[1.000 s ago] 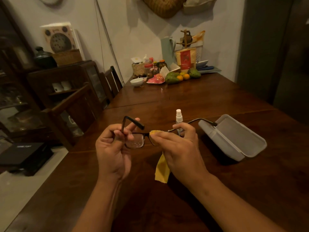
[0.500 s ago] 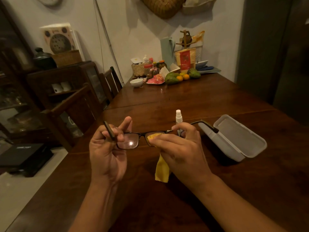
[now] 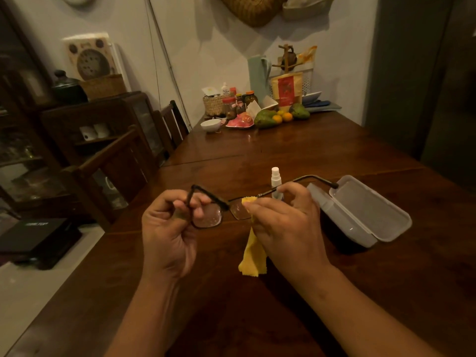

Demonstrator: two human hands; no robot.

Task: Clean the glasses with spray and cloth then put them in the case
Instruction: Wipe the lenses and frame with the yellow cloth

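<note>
**Inspector:** While both forearms reach in from the near edge, the left hand [image 3: 170,233] is curled, its fingers [image 3: 199,211] pinched around the left temple of the glasses [image 3: 208,215], which are held above the table [image 3: 360,305].

**Clerk:** And the other?

**Inspector:** The right hand [image 3: 286,228] grips the yellow cloth [image 3: 251,258]; thumb and forefinger press a fold of it onto the right lens, and the remainder hangs down toward the wood. The right temple projects outward, over the case.

**Clerk:** Position of the remaining items?

**Inspector:** The spray bottle [image 3: 275,177] stands upright just behind the right hand, its base hidden. The case [image 3: 360,210] lies open on the table to the right, lid back. At the far end, against the wall, sit a white bowl [image 3: 210,124], jars and fruit [image 3: 265,118].
</note>
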